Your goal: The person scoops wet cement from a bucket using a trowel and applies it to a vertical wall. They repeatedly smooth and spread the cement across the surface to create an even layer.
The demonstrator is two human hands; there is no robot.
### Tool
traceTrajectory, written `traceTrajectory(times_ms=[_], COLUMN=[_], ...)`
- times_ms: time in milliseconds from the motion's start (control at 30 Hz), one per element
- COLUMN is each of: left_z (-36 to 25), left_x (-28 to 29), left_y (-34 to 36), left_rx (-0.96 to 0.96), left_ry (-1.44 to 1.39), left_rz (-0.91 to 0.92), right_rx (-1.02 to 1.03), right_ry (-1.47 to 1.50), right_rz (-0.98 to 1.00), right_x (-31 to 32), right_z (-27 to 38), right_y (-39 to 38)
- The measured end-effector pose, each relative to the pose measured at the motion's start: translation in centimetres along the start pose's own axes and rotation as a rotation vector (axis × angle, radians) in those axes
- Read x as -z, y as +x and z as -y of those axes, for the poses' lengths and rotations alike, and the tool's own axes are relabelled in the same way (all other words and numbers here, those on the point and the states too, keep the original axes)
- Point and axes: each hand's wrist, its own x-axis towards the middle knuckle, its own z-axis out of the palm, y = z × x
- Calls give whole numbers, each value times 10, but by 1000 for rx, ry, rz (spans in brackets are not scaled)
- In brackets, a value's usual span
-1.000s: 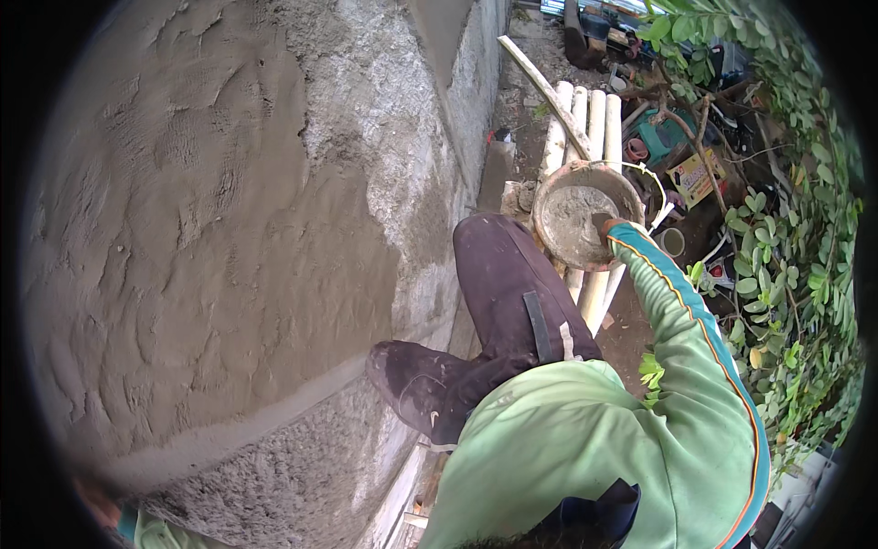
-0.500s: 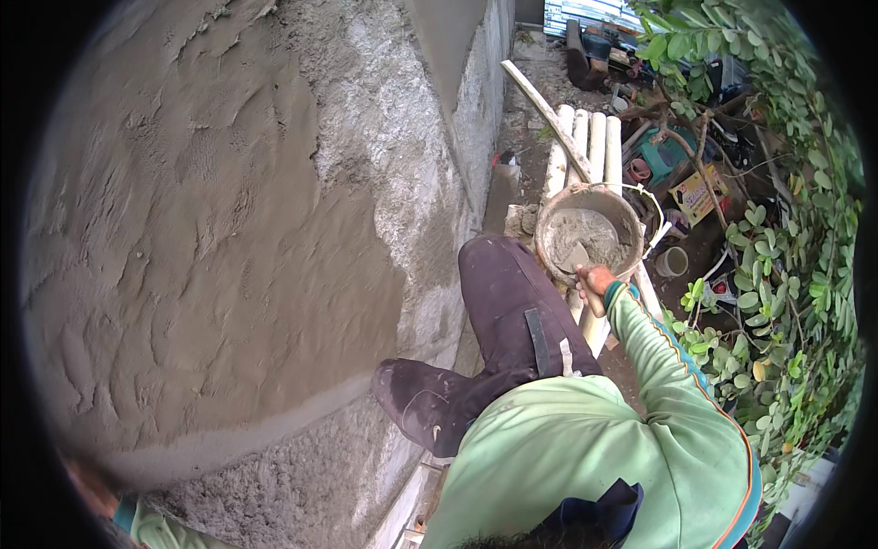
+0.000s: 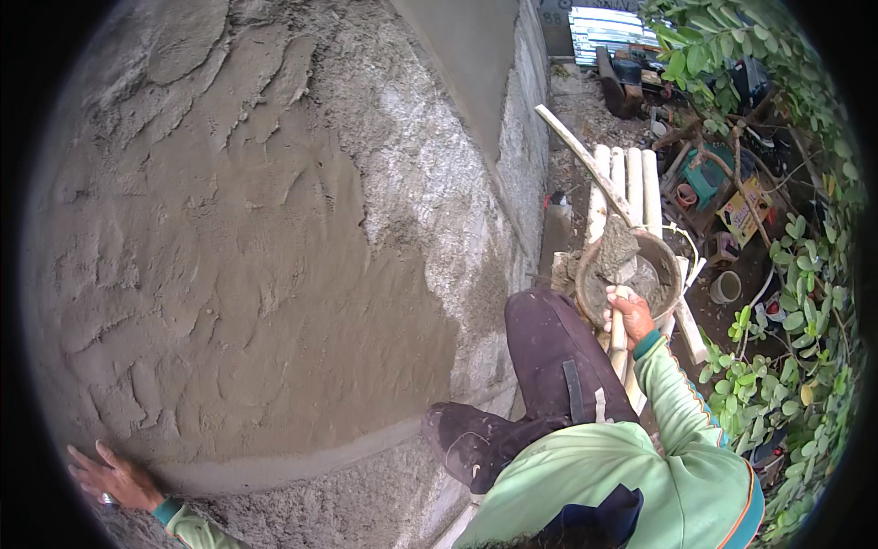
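My right hand [image 3: 631, 317] is wrapped round the handle of a trowel [image 3: 627, 272]. A heap of wet grey mortar [image 3: 615, 249] covers most of the trowel's blade, which is over a round bucket [image 3: 677, 285]. More mortar lies inside the mud-stained bucket. At the lower left my left hand [image 3: 117, 479], with a ring on one finger, is spread and holds nothing. It lies at the lower edge of the rough, wet mortar coat on the wall [image 3: 247, 311]; whether it presses on the surface I cannot tell.
The bucket stands on a platform of pale poles [image 3: 634, 188], with a long stick [image 3: 578, 146] slanting across them. Leafy branches [image 3: 796, 348] crowd the right side. Beyond the platform lie a white pot [image 3: 725, 287], a yellow carton [image 3: 745, 212] and a green container [image 3: 709, 174].
The trowel has risen from inside the bucket with mortar on its blade. My left hand has come further into view, fingers spread. The whole view has shifted.
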Motion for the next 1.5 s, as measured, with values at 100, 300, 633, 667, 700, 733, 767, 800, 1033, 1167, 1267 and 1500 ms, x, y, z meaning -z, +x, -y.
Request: traceTrajectory(times_ms=[100, 300, 633, 667, 700, 733, 767, 800, 1033, 1167, 1267, 1500], left_z=[-2, -13, -18, -17, -17, -17, -17, -16, -18, -18, -18, -20], left_x=[8, 17, 22, 23, 22, 23, 23, 23, 19, 19, 18, 19], left_y=[-1, 6, 8, 9, 9, 8, 9, 8, 6, 6, 7, 8], left_rx=[89, 134, 169, 175, 179, 175, 168, 169, 186, 174, 171, 182], left_ry=[-20, -21, 4, 9, 1, -1, 6, -1, -30, -18, 16, 3], left_rz=[87, 150, 188, 195, 196, 215, 211, 206, 197, 195, 194, 222], right_rx=[99, 496, 1216, 1282, 921, 949, 739, 980, 795, 595, 777, 552], right_ry=[251, 685, 607, 464, 263, 76, -195, -506, -113, -198, -410, -5], right_rz=[90, 275, -119, -336, -128, -30, 393, 458, 770, 317, 183, 494], right_x=[-71, -237, -553, -584, -610, -632, -639, -644, -549, -479, -467, -551], right_z=[37, 152, 287, 296, 298, 297, 293, 274, 161, 130, 136, 243], right_y=[18, 24, 45, 41, 34, 23, 16, 3, 46, 146, 180, 182])
